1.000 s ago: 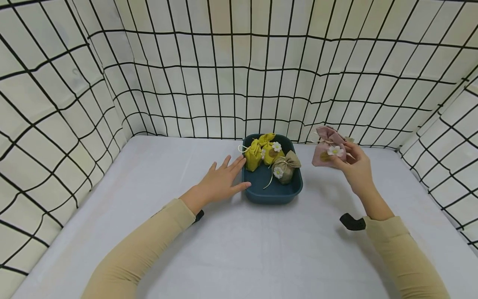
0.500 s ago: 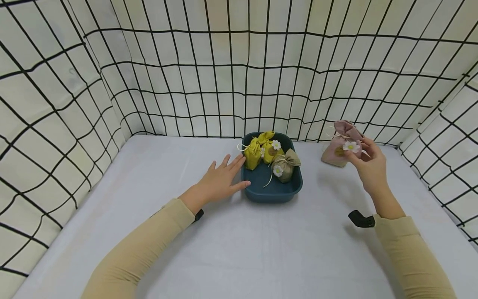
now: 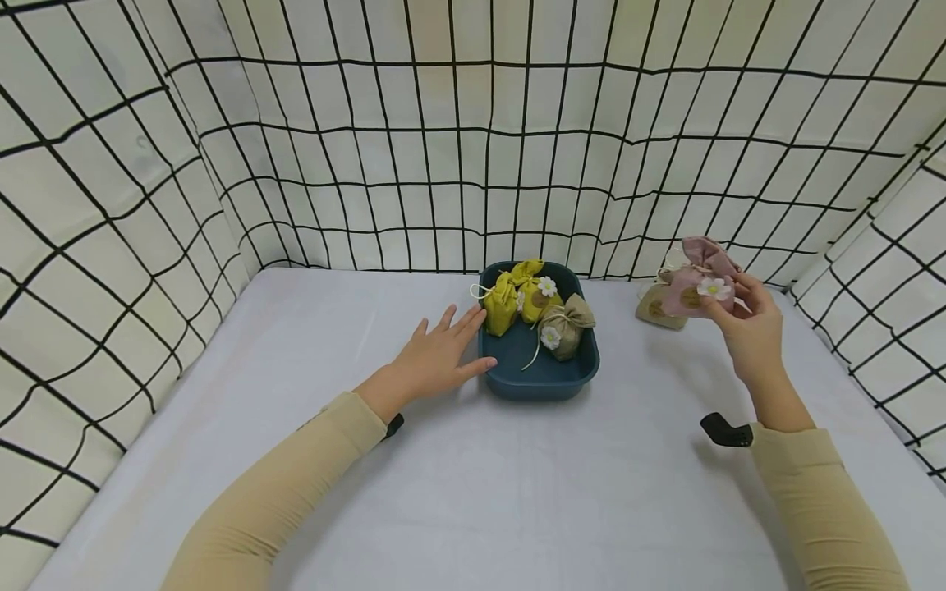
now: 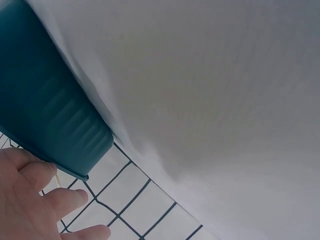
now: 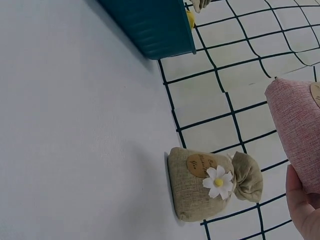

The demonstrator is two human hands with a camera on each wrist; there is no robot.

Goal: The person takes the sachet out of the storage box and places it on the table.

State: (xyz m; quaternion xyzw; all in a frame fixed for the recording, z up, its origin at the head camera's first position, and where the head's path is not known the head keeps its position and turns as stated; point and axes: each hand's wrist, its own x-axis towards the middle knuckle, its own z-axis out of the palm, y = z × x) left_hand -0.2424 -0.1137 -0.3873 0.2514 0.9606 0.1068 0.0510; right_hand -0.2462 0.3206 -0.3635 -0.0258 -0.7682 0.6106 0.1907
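Pink sachet in right hand; beige sachet behind.

Tray: dark teal, mid-tabletop, near the back wall.
Yellow pouches: two, at tray's back, touching, each with a daisy.
Olive pouch: in tray, right side, just beside the yellow ones, white daisy, cord trailing.
Tabletop: white cloth.
Walls: white fabric, black grid lines.
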